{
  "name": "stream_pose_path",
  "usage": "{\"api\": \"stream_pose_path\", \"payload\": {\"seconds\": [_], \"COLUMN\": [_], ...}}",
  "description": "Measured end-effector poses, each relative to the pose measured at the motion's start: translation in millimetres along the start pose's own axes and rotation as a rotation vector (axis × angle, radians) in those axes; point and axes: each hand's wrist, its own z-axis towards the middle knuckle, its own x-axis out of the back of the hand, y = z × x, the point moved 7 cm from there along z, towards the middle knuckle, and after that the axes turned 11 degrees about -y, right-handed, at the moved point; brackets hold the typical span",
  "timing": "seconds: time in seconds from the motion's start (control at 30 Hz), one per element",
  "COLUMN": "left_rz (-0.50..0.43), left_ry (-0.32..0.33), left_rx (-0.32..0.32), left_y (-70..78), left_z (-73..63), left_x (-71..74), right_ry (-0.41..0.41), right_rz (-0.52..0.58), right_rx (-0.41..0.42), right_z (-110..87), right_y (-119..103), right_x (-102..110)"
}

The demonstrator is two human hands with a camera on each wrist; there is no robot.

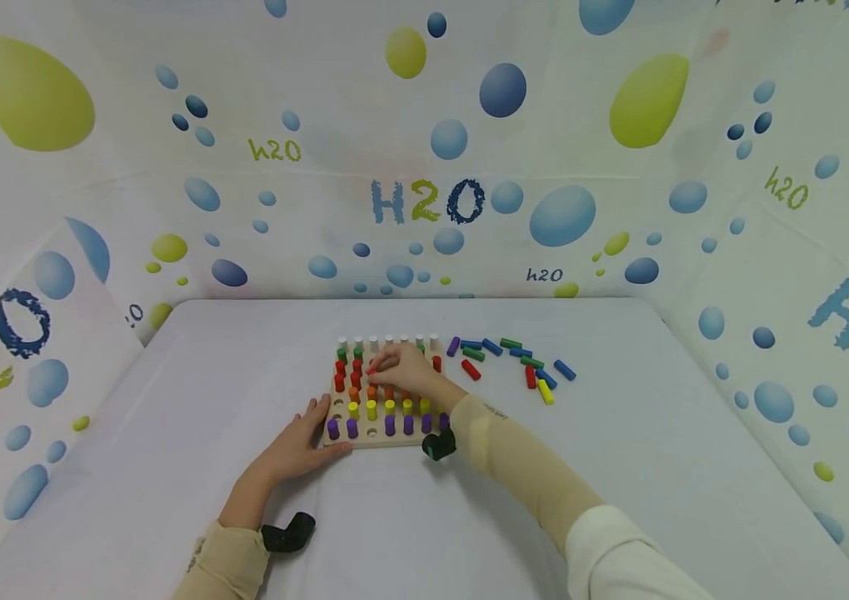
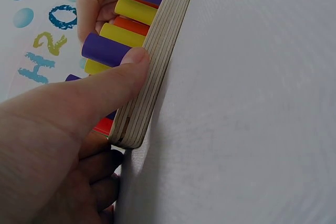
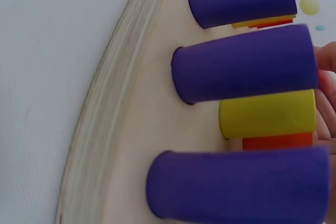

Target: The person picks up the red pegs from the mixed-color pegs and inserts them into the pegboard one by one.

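A wooden pegboard (image 1: 394,444) carries rows of coloured pegs: white at the back, then green, red, orange, yellow and purple at the front. My left hand (image 1: 292,446) holds its front left corner, with the thumb along the front edge beside a purple peg (image 2: 105,50) and the other fingers at the left side. Over the board, my right hand (image 1: 411,372) pinches a red peg (image 1: 372,369) between thumb and fingertips, close above the red rows. In the right wrist view, purple pegs (image 3: 244,69) hide most of that hand.
Loose blue, green, red, purple and yellow pegs (image 1: 546,392) lie scattered to the right of the board. A hole in the front row (image 1: 372,432) has no peg. Black wrist-camera mounts (image 1: 289,533) sit on both wrists. A patterned cloth (image 1: 424,250) hangs behind the white table.
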Motion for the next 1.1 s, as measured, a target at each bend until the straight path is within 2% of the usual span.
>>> {"api": "stream_pose_path", "payload": {"seconds": [0.33, 0.67, 1.1], "left_rz": [0.006, -0.003, -0.002], "left_ry": [0.003, 0.001, 0.005], "left_rx": [0.003, 0.004, -0.004], "left_y": [-0.2, -0.5, -0.7], "left_z": [-0.2, -0.8, 0.8], "left_x": [0.3, 0.0, -0.3], "right_ry": [-0.036, -0.030, -0.043], "right_rz": [-0.053, -0.102, -0.204], "right_rx": [0.006, -0.006, 0.076], "right_z": [0.5, -4.1, -15.6], "right_y": [-3.1, -6.5, -1.8], "right_x": [-3.4, -4.1, 6.3]}}
